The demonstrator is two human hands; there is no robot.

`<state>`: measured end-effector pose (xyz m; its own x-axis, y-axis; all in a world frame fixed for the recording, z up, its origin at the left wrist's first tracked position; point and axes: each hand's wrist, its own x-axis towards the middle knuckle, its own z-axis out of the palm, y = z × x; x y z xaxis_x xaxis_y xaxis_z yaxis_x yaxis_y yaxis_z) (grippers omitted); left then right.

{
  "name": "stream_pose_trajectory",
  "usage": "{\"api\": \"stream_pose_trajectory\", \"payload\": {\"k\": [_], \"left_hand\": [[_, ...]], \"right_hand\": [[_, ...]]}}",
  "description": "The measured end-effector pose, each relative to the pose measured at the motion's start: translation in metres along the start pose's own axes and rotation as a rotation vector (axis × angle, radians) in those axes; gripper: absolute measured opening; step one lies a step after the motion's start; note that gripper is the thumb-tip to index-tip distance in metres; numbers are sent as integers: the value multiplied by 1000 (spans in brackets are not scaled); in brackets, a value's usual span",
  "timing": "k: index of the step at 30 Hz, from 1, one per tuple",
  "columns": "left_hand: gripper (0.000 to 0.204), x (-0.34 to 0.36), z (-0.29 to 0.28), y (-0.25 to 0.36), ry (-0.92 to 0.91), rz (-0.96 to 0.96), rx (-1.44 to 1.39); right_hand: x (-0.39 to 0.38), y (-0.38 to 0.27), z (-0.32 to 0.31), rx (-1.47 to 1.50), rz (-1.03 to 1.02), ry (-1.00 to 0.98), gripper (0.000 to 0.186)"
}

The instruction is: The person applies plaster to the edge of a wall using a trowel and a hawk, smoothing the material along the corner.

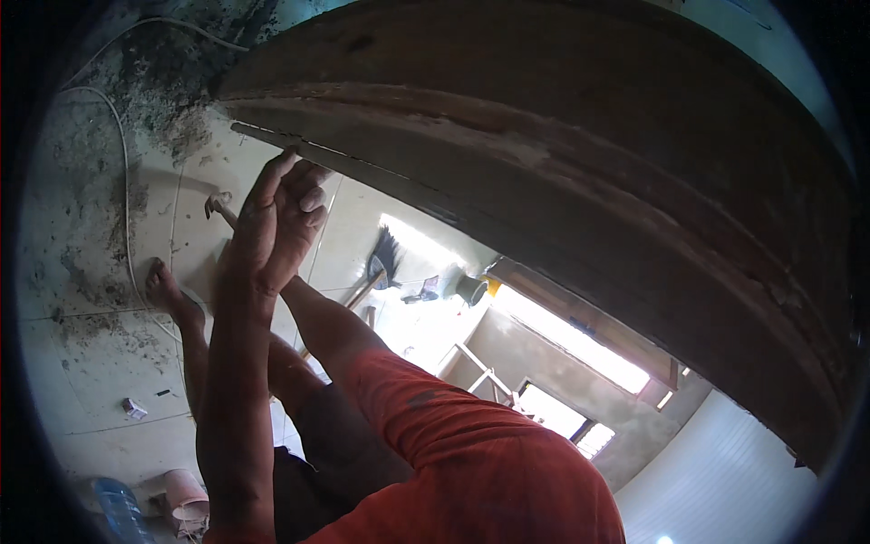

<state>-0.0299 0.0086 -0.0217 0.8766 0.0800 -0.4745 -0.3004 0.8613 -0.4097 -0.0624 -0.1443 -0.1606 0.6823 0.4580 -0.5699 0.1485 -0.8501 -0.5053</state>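
My left hand (281, 213) is raised against the lower edge of a long dark wooden piece (544, 118), palm toward the camera and fingers curled; what they grip is too small to make out. A thin strip along that edge shows a narrow gap. My right forearm (331, 322), below an orange sleeve (471, 444), passes behind the left hand, which hides my right hand. Beyond them a small tool, apparently a hammer (217, 204), shows at an angle. Bare legs and a foot (172, 295) are below.
A pale cable (127, 181) crosses stained floor tiles (91, 354). A black brush (383, 257), a bucket (469, 290) and a wooden frame (480, 372) stand beyond. A blue bottle (122, 508) and pink bucket (184, 499) are lower left; bright windows (571, 335) are right.
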Motion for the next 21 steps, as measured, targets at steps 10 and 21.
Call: {"api": "stream_pose_trajectory", "payload": {"k": [10, 21], "left_hand": [[41, -48, -32, 15, 157, -30, 277], [51, -175, -33, 19, 643, 358, 617]], "right_hand": [[87, 55, 102, -163, -240, -18, 37], [15, -43, 26, 353, 52, -303, 34]]}}
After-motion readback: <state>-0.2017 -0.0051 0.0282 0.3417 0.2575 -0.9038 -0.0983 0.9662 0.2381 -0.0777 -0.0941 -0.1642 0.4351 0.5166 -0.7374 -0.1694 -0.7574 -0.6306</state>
